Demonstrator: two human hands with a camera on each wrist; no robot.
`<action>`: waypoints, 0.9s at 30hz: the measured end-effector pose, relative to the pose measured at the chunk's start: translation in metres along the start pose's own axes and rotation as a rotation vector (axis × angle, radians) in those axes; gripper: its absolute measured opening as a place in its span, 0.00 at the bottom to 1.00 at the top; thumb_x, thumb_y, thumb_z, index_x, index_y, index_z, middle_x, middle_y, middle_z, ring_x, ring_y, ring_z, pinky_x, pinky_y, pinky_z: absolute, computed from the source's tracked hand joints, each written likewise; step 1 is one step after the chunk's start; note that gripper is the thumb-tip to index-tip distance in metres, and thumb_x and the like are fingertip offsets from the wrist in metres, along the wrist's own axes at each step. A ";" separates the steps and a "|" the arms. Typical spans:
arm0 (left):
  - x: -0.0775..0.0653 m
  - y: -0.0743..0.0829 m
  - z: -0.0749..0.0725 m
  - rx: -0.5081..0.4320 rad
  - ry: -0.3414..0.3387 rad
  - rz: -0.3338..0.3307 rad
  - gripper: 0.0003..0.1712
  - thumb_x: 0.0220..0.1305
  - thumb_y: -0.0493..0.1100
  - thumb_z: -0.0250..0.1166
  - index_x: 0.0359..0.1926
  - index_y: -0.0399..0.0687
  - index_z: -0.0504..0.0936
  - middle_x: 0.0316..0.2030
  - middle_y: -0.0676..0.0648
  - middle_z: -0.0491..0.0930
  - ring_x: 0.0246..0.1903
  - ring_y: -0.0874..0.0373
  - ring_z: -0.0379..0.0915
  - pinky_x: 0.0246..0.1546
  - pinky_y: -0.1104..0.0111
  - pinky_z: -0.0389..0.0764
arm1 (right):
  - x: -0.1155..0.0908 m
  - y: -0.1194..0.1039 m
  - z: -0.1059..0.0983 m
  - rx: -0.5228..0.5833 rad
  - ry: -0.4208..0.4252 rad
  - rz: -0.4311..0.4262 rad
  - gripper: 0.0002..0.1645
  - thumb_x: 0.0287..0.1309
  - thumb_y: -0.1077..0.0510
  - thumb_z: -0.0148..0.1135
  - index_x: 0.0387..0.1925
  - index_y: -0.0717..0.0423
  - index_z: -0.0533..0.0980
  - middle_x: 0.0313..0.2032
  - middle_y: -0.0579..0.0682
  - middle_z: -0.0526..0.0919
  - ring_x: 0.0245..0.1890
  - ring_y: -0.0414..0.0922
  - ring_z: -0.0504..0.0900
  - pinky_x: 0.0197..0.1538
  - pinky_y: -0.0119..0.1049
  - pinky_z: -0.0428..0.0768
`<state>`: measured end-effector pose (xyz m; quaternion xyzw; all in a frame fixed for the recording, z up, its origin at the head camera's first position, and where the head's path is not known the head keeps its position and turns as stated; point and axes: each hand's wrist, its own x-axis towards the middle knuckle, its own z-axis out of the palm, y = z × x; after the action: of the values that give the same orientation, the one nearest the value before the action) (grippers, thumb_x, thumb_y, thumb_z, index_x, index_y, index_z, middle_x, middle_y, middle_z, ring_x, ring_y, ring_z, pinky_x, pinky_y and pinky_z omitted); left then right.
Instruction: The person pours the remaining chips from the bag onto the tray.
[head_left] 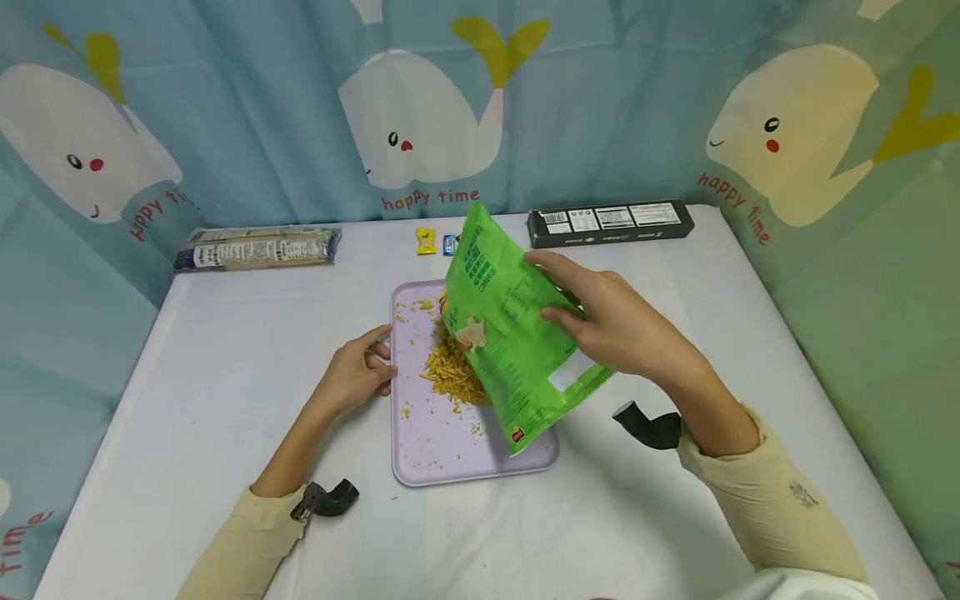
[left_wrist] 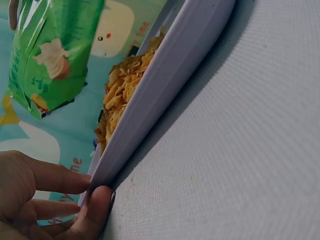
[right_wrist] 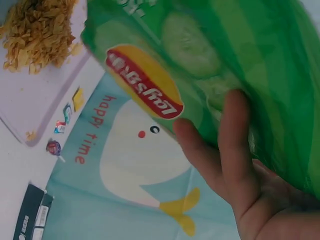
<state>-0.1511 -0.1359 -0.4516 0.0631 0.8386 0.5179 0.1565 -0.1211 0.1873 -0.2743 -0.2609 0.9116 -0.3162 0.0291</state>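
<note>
The green bag (head_left: 517, 333) partly hides the tray (head_left: 431, 454).

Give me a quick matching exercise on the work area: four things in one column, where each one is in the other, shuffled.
Things
1. Green bag
2. Broken chips
3. Black box
4. Left hand

Places
A. At the back of the table, near the curtain
B. At the left edge of the lilac tray
C. In the right hand
D. Heaped on the tray

Pairs: 1-C, 2-D, 3-A, 4-B
</note>
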 end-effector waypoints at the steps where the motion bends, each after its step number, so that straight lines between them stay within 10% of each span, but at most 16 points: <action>1: 0.000 0.000 0.000 -0.001 0.000 0.000 0.39 0.56 0.32 0.62 0.68 0.45 0.58 0.42 0.42 0.71 0.23 0.52 0.78 0.25 0.64 0.82 | 0.000 0.000 0.000 0.003 -0.009 -0.003 0.35 0.58 0.66 0.57 0.66 0.53 0.58 0.57 0.52 0.72 0.51 0.44 0.75 0.54 0.44 0.73; 20: 0.001 -0.001 -0.003 0.012 0.004 0.001 0.39 0.56 0.33 0.62 0.68 0.45 0.57 0.41 0.43 0.72 0.22 0.53 0.78 0.25 0.64 0.82 | -0.004 -0.006 -0.001 -0.046 -0.063 0.017 0.31 0.59 0.70 0.50 0.65 0.58 0.62 0.56 0.52 0.72 0.30 0.42 0.68 0.39 0.37 0.67; 27: 0.000 -0.001 -0.003 0.009 -0.007 -0.002 0.39 0.56 0.33 0.62 0.68 0.45 0.57 0.42 0.42 0.72 0.22 0.53 0.78 0.27 0.64 0.82 | -0.008 -0.003 -0.001 -0.087 -0.054 -0.030 0.27 0.58 0.70 0.52 0.60 0.55 0.68 0.20 0.44 0.69 0.14 0.35 0.54 0.27 0.32 0.66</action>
<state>-0.1522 -0.1385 -0.4511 0.0649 0.8404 0.5139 0.1596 -0.1131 0.1903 -0.2729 -0.2843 0.9194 -0.2694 0.0376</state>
